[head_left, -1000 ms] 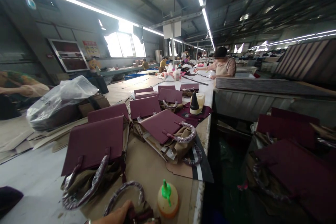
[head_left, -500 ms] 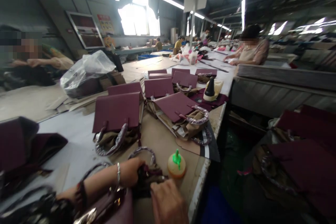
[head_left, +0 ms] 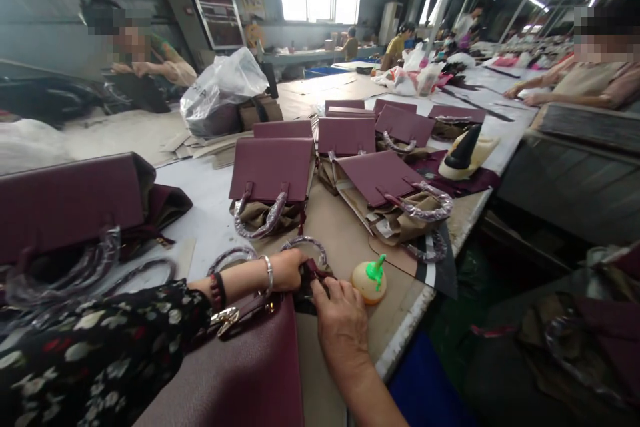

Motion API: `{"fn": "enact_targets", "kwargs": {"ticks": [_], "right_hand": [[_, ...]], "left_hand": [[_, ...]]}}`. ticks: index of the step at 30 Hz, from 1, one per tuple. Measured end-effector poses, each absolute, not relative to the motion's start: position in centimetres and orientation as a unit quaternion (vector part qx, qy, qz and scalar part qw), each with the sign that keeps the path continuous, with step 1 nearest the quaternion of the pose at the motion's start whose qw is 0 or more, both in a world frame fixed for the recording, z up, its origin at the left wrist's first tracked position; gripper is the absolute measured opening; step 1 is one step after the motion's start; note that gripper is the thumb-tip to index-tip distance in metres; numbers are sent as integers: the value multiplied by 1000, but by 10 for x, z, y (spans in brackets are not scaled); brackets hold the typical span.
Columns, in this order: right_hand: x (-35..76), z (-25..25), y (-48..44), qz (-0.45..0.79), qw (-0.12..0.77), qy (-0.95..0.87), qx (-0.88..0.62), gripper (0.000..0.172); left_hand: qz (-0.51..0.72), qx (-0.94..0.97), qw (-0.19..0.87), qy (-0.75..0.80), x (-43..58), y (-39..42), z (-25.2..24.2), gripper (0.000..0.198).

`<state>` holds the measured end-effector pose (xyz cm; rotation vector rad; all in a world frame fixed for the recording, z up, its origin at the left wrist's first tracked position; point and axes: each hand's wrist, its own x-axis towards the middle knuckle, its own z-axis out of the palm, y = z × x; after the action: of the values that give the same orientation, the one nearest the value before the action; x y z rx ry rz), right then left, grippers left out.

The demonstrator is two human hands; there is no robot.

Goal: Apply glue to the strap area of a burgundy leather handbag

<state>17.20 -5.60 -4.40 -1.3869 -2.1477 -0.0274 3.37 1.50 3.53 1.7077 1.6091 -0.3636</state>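
A maroon handbag (head_left: 245, 367) lies in front of me, with a gold-coloured clasp on its upper part and a plastic-wrapped handle (head_left: 310, 240) beyond my hands. At the bag's far right end my left hand (head_left: 289, 270) is closed on its edge, the arm reaching across the bag. My right hand (head_left: 343, 317) grips dark material at that same end, its fingers bent over and pressed together. The fingertips of both hands are partly hidden. Just beyond my right hand stands a round squeeze bottle (head_left: 369, 282) with a green nozzle and amber contents.
Several maroon bags with wrapped handles, such as one bag (head_left: 273, 170), stand across the worktable (head_left: 407, 333). A black cone (head_left: 465, 147) sits near the right edge. A plastic-covered bundle (head_left: 220, 97) lies at the back left. Co-workers are at both sides; more bags lie lower right.
My view has swung left and down, so the scene sits further right and higher. Both hands stay on the bag's end, and more of the bag and my left sleeve shows.
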Motion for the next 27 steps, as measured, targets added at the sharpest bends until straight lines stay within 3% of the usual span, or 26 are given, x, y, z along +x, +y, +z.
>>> {"fn": "enact_targets", "kwargs": {"ticks": [4, 10, 17, 19, 24, 27], "right_hand": [[171, -36, -51, -12, 270, -811, -519, 30], [160, -36, -49, -27, 260, -797, -544, 18], [158, -32, -48, -17, 267, -802, -534, 11], [161, -32, -49, -14, 287, -805, -519, 5], [190, -41, -73, -22, 366, -828, -424, 24], [227, -49, -88, -6, 419, -813, -405, 18]], "left_hand": [[-131, 672, 374, 626, 32, 13, 35, 29], [-135, 697, 323, 626, 32, 5, 41, 45], [-86, 738, 260, 617, 30, -7, 35, 30], [-75, 746, 247, 614, 26, -10, 33, 25], [-66, 765, 245, 592, 18, -10, 30, 17], [-66, 774, 257, 574, 13, -5, 29, 17]]}}
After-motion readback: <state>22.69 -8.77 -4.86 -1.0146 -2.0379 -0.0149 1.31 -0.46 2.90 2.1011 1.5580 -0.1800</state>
